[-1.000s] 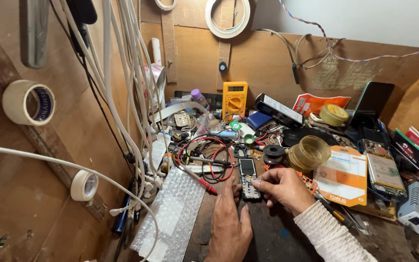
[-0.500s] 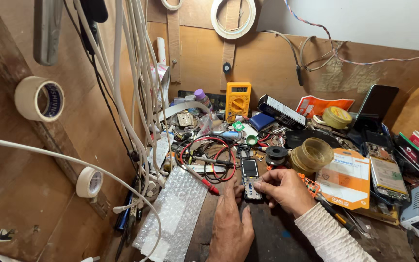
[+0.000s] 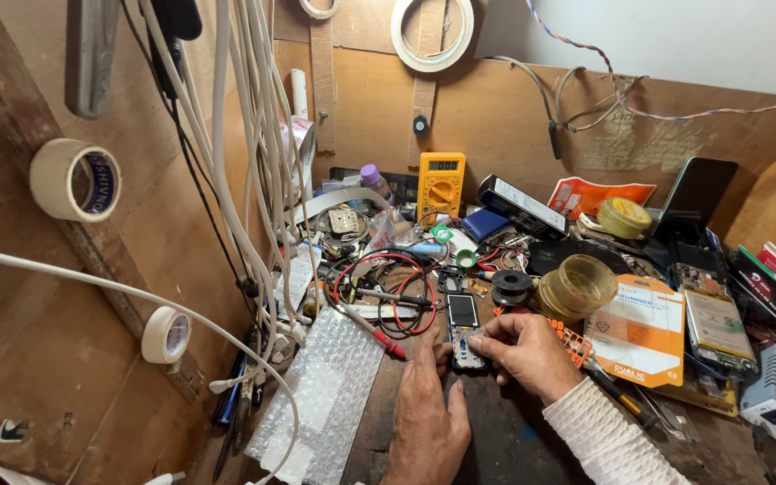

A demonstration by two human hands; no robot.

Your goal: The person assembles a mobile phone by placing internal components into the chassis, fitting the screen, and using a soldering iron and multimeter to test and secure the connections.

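A small opened phone point(image 3: 464, 325) with a dark screen and bare circuit board lies on the wooden bench in the head view. My left hand point(image 3: 426, 415) rests flat on the bench, its fingertips touching the phone's lower left edge. My right hand point(image 3: 524, 352), in a white knitted sleeve, pinches the phone's lower right end with thumb and fingers. A red-tipped probe point(image 3: 377, 333) with red and black leads lies just left of the phone.
Bubble wrap point(image 3: 323, 397) lies at the left. A yellow multimeter point(image 3: 440, 185), solder spools point(image 3: 578, 286), an orange packet point(image 3: 635, 328), another phone point(image 3: 718, 327) and several boxes crowd the back and right. White cables point(image 3: 253, 162) and tape rolls point(image 3: 75, 180) hang on the left wall.
The view has shifted slightly; both hands stay on the small phone in nearly the same place.
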